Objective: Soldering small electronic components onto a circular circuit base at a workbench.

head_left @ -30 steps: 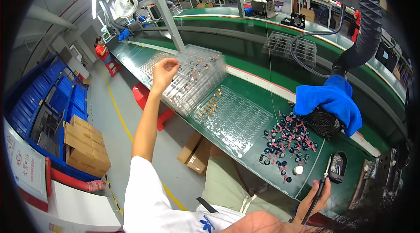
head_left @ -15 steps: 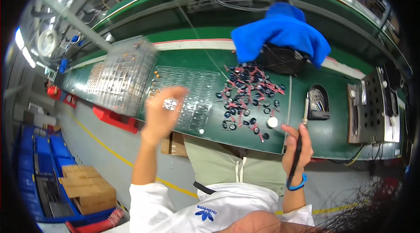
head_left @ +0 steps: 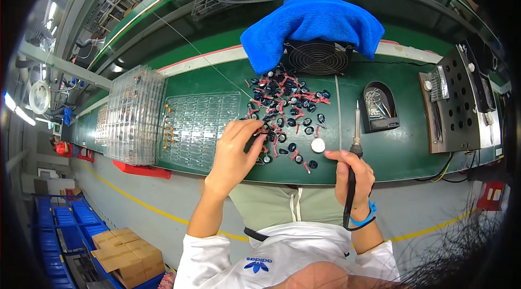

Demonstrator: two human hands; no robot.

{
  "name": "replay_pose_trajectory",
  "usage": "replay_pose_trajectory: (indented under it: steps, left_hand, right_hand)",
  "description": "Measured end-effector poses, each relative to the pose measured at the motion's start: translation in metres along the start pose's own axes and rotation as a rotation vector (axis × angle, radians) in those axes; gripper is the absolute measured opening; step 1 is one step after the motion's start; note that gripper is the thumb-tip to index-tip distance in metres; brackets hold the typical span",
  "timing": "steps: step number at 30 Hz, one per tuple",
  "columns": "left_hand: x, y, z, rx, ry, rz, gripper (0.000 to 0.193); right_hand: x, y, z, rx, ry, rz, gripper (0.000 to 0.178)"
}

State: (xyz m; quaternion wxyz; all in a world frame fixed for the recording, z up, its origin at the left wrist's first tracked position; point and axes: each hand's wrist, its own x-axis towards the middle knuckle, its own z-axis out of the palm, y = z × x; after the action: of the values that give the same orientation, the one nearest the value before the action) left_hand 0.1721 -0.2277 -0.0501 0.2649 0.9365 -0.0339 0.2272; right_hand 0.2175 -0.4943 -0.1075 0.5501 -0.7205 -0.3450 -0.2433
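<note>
My left hand [head_left: 236, 148] is at the left edge of a loose pile of small round black parts with red wires [head_left: 285, 93]. Its thumb and fingers close round one of these parts, which they largely cover. In my right hand [head_left: 355, 178] is a soldering iron [head_left: 356, 140], held like a pen with its metal tip pointing away from me. A small white round piece [head_left: 318, 145] lies just off my right index fingertip. Left of the pile lies a clear plastic tray [head_left: 203, 121] with orange bits along its left side.
Clear trays [head_left: 133, 118] stand stacked at the left. A black fan [head_left: 317, 58] under a blue cloth [head_left: 315, 20] stands behind the pile. To the right are a black holder [head_left: 378, 107] with metal pieces and a perforated metal box [head_left: 456, 104]. The green bench's [head_left: 260, 175] front edge runs before me.
My left hand has moved right, from over the clear tray to the pile, and its fingers have closed on a part. My right hand still holds the soldering iron. The view has shifted.
</note>
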Motion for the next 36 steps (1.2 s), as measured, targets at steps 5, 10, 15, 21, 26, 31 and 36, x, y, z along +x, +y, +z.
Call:
replay_pose_trajectory:
  steps: [5,10,15,21,26,31,36]
  left_hand:
    - [-0.01,-0.011,-0.006,-0.036,-0.005,-0.099,0.026]
    - [-0.008,-0.015,-0.006,-0.568,0.136,-0.303,0.022]
    - [-0.005,-0.006,0.0,-0.739,0.191,-0.342,0.021]
    - [0.004,-0.021,-0.003,-0.944,0.093,-0.473,0.032]
    - [0.005,-0.024,-0.003,-0.868,0.127,-0.434,0.035]
    - [0.005,-0.028,-0.004,-1.022,0.206,-0.451,0.035]
    - [0.013,-0.024,0.006,-0.868,0.198,-0.452,0.032]
  right_hand:
    - [-0.001,-0.004,-0.006,-0.032,-0.119,0.062,0.029]
    - [0.001,-0.005,-0.008,-0.036,-0.13,0.07,0.029]
    - [0.003,0.002,0.003,0.005,0.019,-0.013,0.03]
    - [0.003,0.0,0.004,0.007,0.02,-0.016,0.031]
    - [0.003,0.002,0.002,-0.013,0.013,-0.028,0.031]
    - [0.001,-0.002,0.002,-0.003,0.014,-0.034,0.032]
    - [0.006,-0.004,-0.004,-0.036,-0.093,0.031,0.029]
